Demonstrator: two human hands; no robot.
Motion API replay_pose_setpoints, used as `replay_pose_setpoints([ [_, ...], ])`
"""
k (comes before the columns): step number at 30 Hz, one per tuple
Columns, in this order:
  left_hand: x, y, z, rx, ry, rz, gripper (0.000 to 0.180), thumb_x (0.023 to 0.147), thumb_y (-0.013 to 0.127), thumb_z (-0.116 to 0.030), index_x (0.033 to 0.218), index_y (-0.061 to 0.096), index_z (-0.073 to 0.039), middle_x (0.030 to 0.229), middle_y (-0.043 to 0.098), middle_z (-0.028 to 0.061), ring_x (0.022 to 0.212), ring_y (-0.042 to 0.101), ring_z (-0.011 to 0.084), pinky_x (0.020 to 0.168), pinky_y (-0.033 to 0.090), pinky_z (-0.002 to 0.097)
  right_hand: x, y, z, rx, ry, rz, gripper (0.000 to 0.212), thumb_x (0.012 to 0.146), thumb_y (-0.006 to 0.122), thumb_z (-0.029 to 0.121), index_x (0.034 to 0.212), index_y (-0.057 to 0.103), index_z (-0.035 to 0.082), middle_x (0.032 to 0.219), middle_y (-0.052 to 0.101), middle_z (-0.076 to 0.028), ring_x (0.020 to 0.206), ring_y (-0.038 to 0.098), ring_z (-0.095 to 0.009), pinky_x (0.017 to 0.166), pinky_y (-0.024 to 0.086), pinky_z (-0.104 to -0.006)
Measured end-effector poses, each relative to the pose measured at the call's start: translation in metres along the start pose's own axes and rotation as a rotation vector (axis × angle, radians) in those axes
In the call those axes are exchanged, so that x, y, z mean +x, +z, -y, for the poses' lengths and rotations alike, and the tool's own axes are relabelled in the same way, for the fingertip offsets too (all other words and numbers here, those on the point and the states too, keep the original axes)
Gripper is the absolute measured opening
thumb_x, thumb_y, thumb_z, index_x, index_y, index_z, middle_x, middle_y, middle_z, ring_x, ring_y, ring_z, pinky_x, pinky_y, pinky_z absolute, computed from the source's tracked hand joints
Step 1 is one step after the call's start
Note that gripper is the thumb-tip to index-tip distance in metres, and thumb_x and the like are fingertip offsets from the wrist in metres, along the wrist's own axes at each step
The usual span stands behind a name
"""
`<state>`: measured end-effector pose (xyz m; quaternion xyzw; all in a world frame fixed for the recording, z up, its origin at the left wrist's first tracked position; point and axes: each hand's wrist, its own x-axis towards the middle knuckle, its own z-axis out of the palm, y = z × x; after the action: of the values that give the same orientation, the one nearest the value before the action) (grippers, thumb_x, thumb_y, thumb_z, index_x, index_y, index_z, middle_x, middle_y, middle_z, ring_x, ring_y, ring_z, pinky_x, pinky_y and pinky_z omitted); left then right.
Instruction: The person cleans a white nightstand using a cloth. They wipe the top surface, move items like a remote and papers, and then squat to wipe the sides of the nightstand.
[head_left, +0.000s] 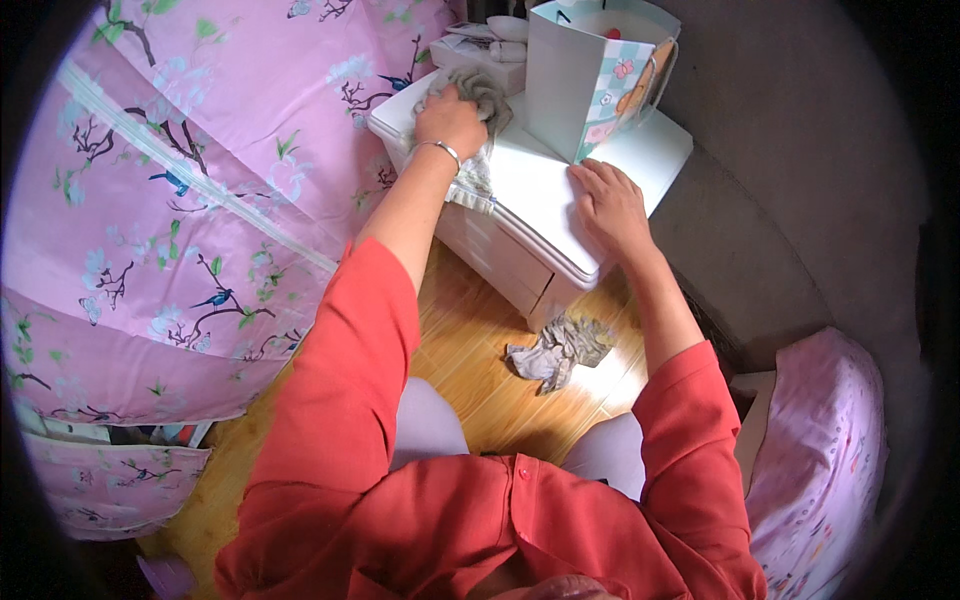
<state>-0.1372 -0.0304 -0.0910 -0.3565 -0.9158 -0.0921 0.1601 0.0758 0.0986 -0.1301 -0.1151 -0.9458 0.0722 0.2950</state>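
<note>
So we're wearing a loose coral-red shirt [480, 510], buttoned down the front, with one small matching button showing near the middle. The sleeves are wide and roomy and stop around the elbows, so both forearms are bare below them. On the left wrist there's a thin silver bangle [441, 148], plain and narrow. Both hands are bare, left hand [450, 120] and right hand [610, 205], no gloves, and we can't make out any rings. Under the shirt we've got pale lavender-grey trousers [425, 420] showing at both knees
</note>
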Motion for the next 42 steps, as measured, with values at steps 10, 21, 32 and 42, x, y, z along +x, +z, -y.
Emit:
replay_pose_setpoints([
  [10, -0.165, -0.038, -0.089, -0.349, 0.28, -0.084, 0.048, 0.067, 0.069, -0.013, 0.113, 0.056, -0.016, 0.11, 0.045, 0.0169, 0.094, 0.052, 0.0354, 0.073, 0.05, 0.0397, -0.015, 0.005, -0.016, 0.52, 0.322, -0.333, 0.035, 0.077, 0.043, 0.0, 0.108, 0.059, 0.005, 0.102, 0.061, -0.013, 0.094, 0.059, -0.022, 0.084, 0.044, -0.0293],
  [21, -0.219, 0.033, -0.111, -0.336, 0.59, -0.538, 0.048, 0.066, 0.064, -0.01, 0.108, 0.062, -0.033, 0.109, 0.038, 0.0067, 0.078, 0.046, 0.022, 0.066, 0.044, 0.0326, -0.025, 0.008, -0.016, 0.915, 0.321, -0.303, 0.021, 0.078, 0.052, 0.005, 0.094, 0.066, 0.006, 0.085, 0.066, -0.006, 0.079, 0.061, -0.012, 0.073, 0.047, -0.0236],
  [32, -0.289, 0.065, -0.067, -0.769, 0.26, 0.068, 0.033, 0.066, 0.067, -0.005, 0.098, 0.065, -0.013, 0.099, 0.051, 0.0079, 0.093, 0.052, 0.024, 0.076, 0.047, 0.0326, -0.246, 0.132, -0.064, 0.309, 0.967, 0.31, 0.05, 0.069, 0.072, 0.026, 0.112, 0.057, 0.005, 0.104, 0.06, -0.015, 0.1, 0.056, -0.029, 0.086, 0.045, -0.0354],
  [42, -0.292, 0.077, 0.002, -1.86, -1.101, -0.231, 0.025, 0.087, 0.056, -0.017, 0.106, 0.053, -0.001, 0.097, 0.059, 0.0071, 0.083, 0.058, 0.0165, 0.076, 0.048, 0.0288, -0.29, 0.194, -0.027, -0.072, 0.407, 1.007, 0.076, 0.058, 0.077, 0.038, 0.125, 0.046, 0.019, 0.133, 0.035, -0.014, 0.117, 0.039, -0.038, 0.094, 0.039, -0.046],
])
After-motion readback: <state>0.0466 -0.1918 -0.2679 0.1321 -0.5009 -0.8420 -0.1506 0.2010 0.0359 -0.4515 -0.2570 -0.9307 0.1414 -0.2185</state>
